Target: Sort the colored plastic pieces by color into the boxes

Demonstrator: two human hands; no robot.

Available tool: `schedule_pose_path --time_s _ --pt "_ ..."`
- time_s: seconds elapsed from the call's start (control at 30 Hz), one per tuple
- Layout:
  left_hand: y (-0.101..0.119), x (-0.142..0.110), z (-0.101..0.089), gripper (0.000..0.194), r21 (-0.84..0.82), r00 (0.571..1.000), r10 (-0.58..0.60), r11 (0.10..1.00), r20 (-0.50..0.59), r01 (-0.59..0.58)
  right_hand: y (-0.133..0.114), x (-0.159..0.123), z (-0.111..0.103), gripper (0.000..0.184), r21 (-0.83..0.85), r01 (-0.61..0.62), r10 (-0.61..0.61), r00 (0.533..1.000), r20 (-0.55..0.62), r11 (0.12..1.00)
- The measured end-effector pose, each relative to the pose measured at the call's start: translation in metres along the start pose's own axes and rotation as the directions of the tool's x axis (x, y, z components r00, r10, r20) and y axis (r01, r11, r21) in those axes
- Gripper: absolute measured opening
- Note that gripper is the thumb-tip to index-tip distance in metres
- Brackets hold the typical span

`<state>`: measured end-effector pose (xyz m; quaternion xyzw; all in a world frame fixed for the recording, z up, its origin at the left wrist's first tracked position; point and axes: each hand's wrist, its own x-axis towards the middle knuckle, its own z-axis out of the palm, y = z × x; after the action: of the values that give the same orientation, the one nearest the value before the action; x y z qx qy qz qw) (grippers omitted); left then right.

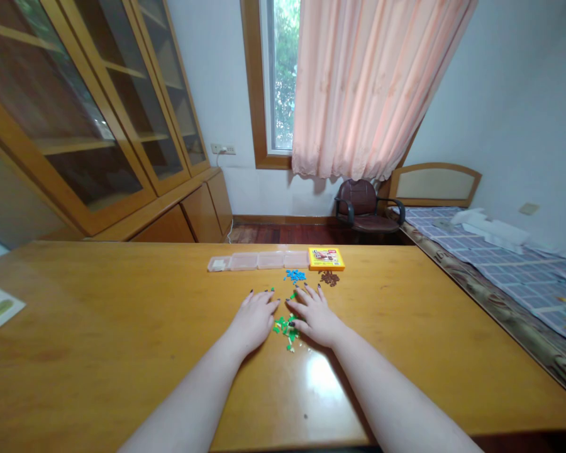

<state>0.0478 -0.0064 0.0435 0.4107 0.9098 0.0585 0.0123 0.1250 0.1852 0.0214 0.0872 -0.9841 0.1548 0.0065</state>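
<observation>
L hand [257, 318] & R hand [314, 319] both palm-down, fingers spread wide, on the counter [122, 346]; green pcs [283, 323] (w/ a few pale pcs [292, 350] mixed in) lie btwn them, R thumb at the pile. Beyond: blue pcs [295, 275], brown pcs [330, 278] to their R, then yellow box [327, 258], clear tray [270, 260] on its L.

left hand [252, 322], right hand [317, 319] | dark nail polish [292, 324], possibly purple | bare forearms [191, 387]
</observation>
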Motion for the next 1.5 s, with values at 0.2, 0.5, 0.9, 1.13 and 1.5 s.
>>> schedule_pose_path --time_s 0.2,0.5,0.9,1.13,1.5 --pt "-0.009 -0.006 -0.016 0.038 -0.092 0.978 0.175 0.982 0.109 -0.165 0.016 -0.003 -0.002 0.044 0.019 -0.07 0.072 0.987 -0.144 0.997" --pt "0.012 -0.02 -0.017 0.051 -0.079 0.949 0.05 0.997 0.311 -0.027 0.015 -0.002 -0.001 0.035 0.063 -0.021 0.038 0.957 -0.288 0.998" --pt "0.01 -0.006 -0.004 0.053 -0.069 0.974 -0.055 0.995 0.22 0.072 0.016 -0.002 -0.003 0.036 0.07 0.001 0.016 0.969 -0.248 0.998" --pt "-0.001 -0.002 -0.003 0.046 -0.164 0.986 -0.075 0.981 0.149 0.1 0.019 -0.002 -0.002 0.035 0.076 0.018 0.004 0.963 -0.268 0.997" --pt "-0.004 -0.003 0.0 0.045 -0.211 0.986 -0.08 0.971 0.149 0.111 0.013 -0.003 -0.006 0.033 0.103 0.015 0.013 0.964 -0.265 0.995"
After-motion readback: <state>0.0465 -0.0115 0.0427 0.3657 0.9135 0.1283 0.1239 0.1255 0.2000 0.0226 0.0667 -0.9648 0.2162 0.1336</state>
